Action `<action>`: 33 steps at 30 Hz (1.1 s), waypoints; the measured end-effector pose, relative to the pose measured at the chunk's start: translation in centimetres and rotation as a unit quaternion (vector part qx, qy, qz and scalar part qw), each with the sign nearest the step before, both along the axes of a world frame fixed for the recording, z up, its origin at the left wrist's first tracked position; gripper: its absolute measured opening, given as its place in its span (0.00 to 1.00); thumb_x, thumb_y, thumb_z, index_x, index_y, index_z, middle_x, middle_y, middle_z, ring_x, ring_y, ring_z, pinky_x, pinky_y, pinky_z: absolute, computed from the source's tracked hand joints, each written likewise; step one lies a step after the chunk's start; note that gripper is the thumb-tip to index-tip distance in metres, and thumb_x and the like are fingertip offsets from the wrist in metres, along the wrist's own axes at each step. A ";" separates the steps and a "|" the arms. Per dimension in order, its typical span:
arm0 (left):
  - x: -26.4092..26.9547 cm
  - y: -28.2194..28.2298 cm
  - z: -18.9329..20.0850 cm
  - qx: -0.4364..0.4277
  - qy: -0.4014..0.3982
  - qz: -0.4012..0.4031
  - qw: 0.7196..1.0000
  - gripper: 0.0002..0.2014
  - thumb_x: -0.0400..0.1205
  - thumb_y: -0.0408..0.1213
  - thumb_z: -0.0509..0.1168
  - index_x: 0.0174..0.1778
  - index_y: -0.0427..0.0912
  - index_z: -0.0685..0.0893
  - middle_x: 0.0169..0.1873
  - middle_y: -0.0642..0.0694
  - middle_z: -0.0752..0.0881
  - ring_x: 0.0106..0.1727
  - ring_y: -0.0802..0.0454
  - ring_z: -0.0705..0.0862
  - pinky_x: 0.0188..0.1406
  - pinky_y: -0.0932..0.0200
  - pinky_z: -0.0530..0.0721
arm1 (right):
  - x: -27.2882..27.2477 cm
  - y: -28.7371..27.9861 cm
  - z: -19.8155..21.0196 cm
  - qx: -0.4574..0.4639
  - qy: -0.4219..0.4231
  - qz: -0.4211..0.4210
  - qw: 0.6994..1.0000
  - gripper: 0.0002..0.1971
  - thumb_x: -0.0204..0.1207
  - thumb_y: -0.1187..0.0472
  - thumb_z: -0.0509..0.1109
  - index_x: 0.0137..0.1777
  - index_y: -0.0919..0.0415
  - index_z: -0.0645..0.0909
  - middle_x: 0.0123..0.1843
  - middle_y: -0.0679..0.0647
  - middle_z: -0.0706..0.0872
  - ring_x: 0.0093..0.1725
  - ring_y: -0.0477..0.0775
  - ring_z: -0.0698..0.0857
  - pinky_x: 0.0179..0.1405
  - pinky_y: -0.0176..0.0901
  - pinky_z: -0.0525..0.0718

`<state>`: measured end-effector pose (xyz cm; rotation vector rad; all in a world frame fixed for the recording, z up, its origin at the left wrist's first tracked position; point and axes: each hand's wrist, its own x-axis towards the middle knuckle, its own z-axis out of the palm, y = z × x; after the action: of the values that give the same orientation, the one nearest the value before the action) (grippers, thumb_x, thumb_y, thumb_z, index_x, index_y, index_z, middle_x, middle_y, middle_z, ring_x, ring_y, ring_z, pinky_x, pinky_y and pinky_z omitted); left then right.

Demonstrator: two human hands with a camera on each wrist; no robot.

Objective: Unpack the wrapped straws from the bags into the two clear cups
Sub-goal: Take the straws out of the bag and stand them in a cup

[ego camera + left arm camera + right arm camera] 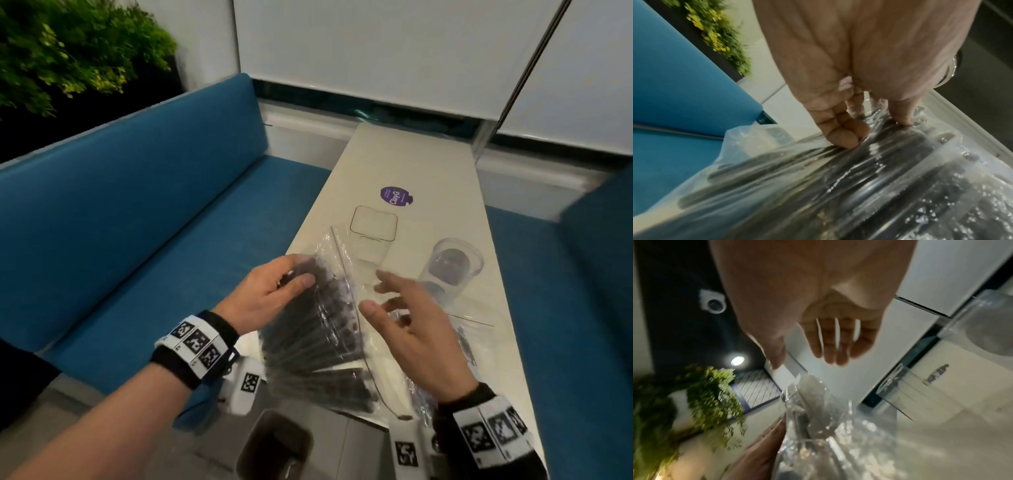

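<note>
A person sits at a narrow white desk (394, 161) with a blue bench (137, 205) along its left side. The left hand (270, 298) holds up a clear bag (318, 335) packed with dark wrapped straws (308, 353), which fan out inside it. Its grip is closed on the bag's upper end, thumb in front and curled fingers (846, 136) pressing into the plastic, as the left wrist view shows. The bag hangs tilted above the near end of the desk, close to the person.

The right hand (407, 322) hovers just right of the bag with its grip open, fingers spread and relaxed, holding nothing. Whether its fingertips touch the plastic cannot be told. More crinkled clear plastic lies on the desk below this hand.

Two clear cups stand farther along the desk: a square cup (373, 229) just beyond the bag's top, and a round cup (452, 263) to its right, apart from it. A purple sticker (395, 196) lies on the desk behind them. Green plants (68, 51) grow behind the bench.
</note>
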<state>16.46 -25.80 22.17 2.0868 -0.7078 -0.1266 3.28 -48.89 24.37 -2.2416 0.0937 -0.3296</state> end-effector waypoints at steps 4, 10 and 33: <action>0.6 -2.8 1.7 0.047 -0.022 -0.040 0.998 0.15 0.89 0.47 0.64 0.71 0.51 0.84 0.54 0.67 0.87 0.52 0.80 0.82 0.54 0.81 0.77 | 0.4 -1.2 -0.6 0.045 0.018 0.018 0.999 0.03 0.82 0.49 0.76 0.52 0.44 0.89 0.43 0.38 0.94 0.42 0.40 0.91 0.46 0.38 0.86; 0.0 -5.3 1.9 0.109 -0.066 -0.013 0.992 0.19 0.88 0.50 0.66 0.74 0.49 0.80 0.66 0.48 0.86 0.57 0.52 0.85 0.63 0.49 0.86 | -0.3 -2.6 -1.6 0.013 0.021 -0.034 0.999 0.12 0.86 0.50 0.71 0.65 0.46 0.91 0.51 0.41 0.95 0.51 0.42 0.91 0.60 0.51 0.91; -3.9 -6.3 3.9 -0.117 0.055 0.080 0.988 0.13 0.88 0.46 0.66 0.44 0.45 0.91 0.37 0.47 0.93 0.40 0.49 0.93 0.41 0.43 0.95 | 3.4 -0.7 2.0 0.116 0.044 0.103 0.987 0.15 0.69 0.39 0.83 0.44 0.45 0.85 0.44 0.47 0.94 0.47 0.51 0.94 0.53 0.50 0.93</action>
<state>12.52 -32.09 26.05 1.8855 -0.4626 -0.0655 6.67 -49.57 26.36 -2.0127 -0.0517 -0.1004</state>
